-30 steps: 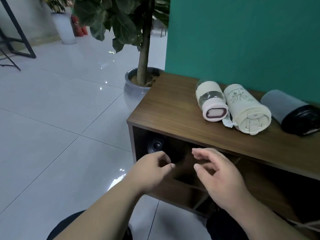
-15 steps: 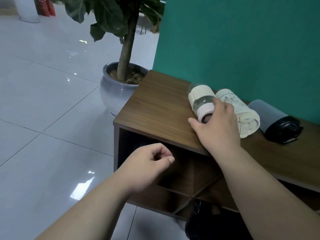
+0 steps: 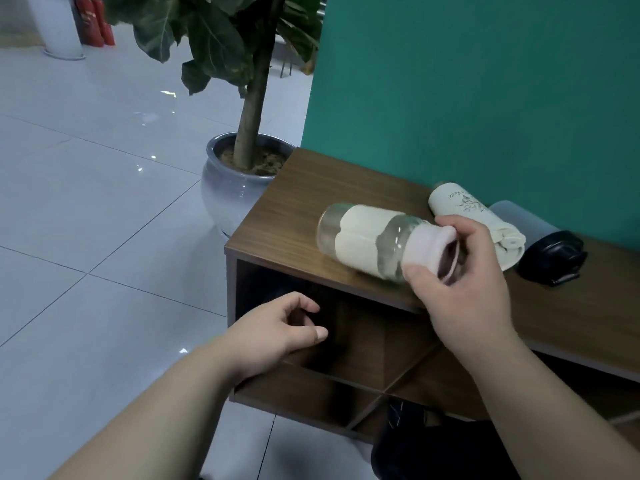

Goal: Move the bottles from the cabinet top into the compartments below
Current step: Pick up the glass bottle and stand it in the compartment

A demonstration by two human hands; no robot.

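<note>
A: Status? Where's the btl?

B: Right hand (image 3: 460, 292) clenched on the pink cap end of the glass bottle (image 3: 367, 242), fingers (image 3: 450, 226) over the top, thumb under. Btl lies tilted on its side over the front-left part of the cabinet top (image 3: 311, 199), base pointing left; can't tell if the base touches the wood. Left hand (image 3: 277, 330) loosely curled, grasping nothing, in front of the upper left compartment (image 3: 363, 334).

A: How to do this step well?

B: My read — cap-only hold leaves the long glass body hanging out, so bring the left hand under the sleeve for support, clear the front edge, then feed it base-first into that compartment. Glass looks slick; cream sleeve is the better grab.

A: Rest of the top?

B: Cream bottle (image 3: 460, 206) and grey bottle w/ black lid (image 3: 540, 237) lie on their sides toward the back-right, just beside each other, near the green wall.

A: Contents?

B: Glass btl looks empty. Others opaque, can't say. Upper left compartment is dark, nothing clear inside. Lower ones partly hidden by a dark shape at the bottom edge.
</note>
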